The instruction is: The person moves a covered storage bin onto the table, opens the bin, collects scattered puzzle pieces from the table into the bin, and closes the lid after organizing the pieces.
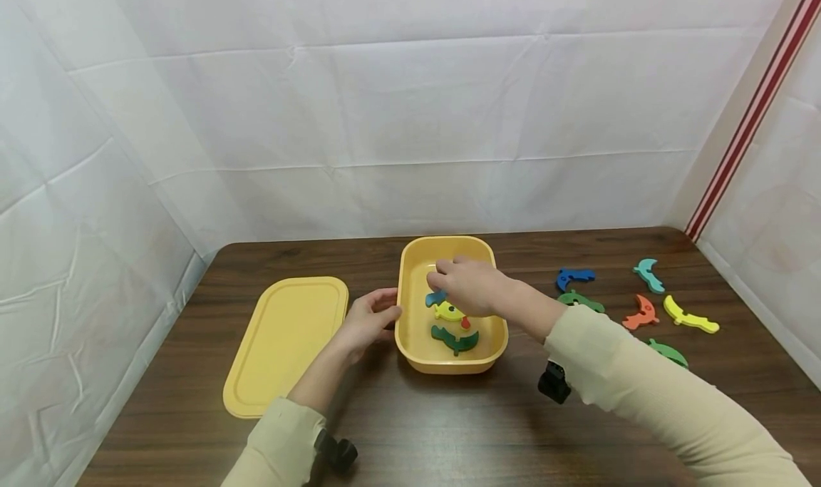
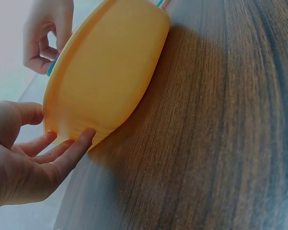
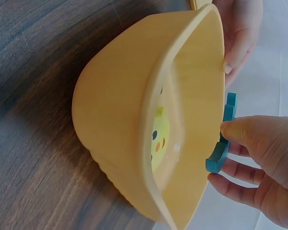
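Blue-green toy (image 3: 217, 157) sits over the tub (image 1: 452, 366), pinched between thumb and fingers of your right hand (image 1: 470, 285); your left hand (image 1: 367, 323), fingers spread, touches the tub's side (probably to steady it).

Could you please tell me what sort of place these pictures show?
Probably a makeshift recording booth, though I cannot be certain: white sheets hang behind and on both sides of the wooden table, and a small black device sits at each wrist.
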Motion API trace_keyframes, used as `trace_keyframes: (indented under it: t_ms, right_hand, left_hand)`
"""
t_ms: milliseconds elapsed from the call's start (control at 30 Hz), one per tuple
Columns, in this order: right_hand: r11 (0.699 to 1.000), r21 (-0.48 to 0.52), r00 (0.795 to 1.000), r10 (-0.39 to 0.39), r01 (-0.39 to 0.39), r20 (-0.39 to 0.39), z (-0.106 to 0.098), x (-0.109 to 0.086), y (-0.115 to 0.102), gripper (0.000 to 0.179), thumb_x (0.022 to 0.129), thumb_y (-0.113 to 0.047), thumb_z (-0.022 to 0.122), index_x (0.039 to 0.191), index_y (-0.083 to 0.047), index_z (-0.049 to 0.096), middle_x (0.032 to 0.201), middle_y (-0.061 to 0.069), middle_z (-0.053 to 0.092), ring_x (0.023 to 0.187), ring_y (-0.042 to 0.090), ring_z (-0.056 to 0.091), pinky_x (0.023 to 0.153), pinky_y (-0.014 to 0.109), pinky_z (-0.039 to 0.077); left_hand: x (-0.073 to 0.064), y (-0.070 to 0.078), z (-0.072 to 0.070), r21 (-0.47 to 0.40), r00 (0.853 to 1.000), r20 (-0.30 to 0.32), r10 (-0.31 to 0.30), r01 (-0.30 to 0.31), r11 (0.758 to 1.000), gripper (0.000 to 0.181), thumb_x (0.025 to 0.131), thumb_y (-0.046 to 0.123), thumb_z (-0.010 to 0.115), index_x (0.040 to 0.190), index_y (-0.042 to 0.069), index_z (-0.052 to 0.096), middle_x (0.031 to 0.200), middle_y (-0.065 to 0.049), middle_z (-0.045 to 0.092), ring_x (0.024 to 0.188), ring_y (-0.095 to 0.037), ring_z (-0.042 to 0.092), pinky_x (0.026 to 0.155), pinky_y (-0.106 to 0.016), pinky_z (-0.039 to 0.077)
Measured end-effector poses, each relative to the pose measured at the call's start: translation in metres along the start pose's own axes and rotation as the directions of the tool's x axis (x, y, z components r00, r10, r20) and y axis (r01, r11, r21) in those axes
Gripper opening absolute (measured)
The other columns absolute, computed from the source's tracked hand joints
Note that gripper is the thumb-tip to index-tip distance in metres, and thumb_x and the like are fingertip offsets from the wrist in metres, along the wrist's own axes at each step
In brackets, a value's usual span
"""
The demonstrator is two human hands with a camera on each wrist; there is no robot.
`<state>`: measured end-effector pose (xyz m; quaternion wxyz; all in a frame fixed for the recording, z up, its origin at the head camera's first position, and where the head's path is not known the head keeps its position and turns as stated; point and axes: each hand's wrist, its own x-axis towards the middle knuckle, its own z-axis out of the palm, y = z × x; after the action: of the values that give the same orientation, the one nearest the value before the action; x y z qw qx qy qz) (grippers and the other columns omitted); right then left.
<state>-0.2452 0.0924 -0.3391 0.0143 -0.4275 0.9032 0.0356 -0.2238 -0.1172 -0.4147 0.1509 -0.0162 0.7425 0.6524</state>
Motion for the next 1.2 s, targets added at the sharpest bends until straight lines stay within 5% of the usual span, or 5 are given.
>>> trace_keyframes:
  t_ms: [300,667,1200]
  right_hand:
    - [1.000,-0.007,1.000,-0.010,0.010,0.009,0.001,0.005,-0.012,0.007,0.093,-0.018,0.054,0.100,-0.017,0.053,0.092,0.000,0.050,0.074,0.018,0.049,0.061,0.025,0.044]
    - [0.999,0.009,0.999,-0.039,0.039,0.003,0.001,0.005,-0.022,0.006,0.092,-0.014,0.053,0.097,-0.017,0.052,0.092,-0.001,0.050,0.072,0.017,0.045,0.057,0.023,0.040]
    - [0.998,0.006,0.998,-0.068,0.068,0.005,0.008,0.004,-0.024,0.007,0.091,-0.018,0.056,0.098,-0.017,0.054,0.091,-0.001,0.051,0.072,0.016,0.048,0.059,0.023,0.043]
  left_hand:
    - [-0.003,0.003,0.000,0.007,1.000,0.009,-0.017,0.017,1.000,0.043,0.091,0.009,0.053,0.134,0.004,0.045,0.130,-0.020,0.051,0.108,-0.035,0.057,0.075,-0.040,0.055]
    - [-0.023,0.026,0.004,0.019,0.999,0.031,-0.017,0.016,1.000,0.044,0.092,0.006,0.051,0.134,-0.001,0.042,0.131,-0.023,0.048,0.114,-0.038,0.052,0.083,-0.045,0.052]
    - [-0.021,0.024,0.003,0.017,0.999,0.034,-0.015,0.014,1.000,0.044,0.091,0.007,0.052,0.134,-0.001,0.042,0.131,-0.023,0.048,0.113,-0.036,0.054,0.081,-0.043,0.053]
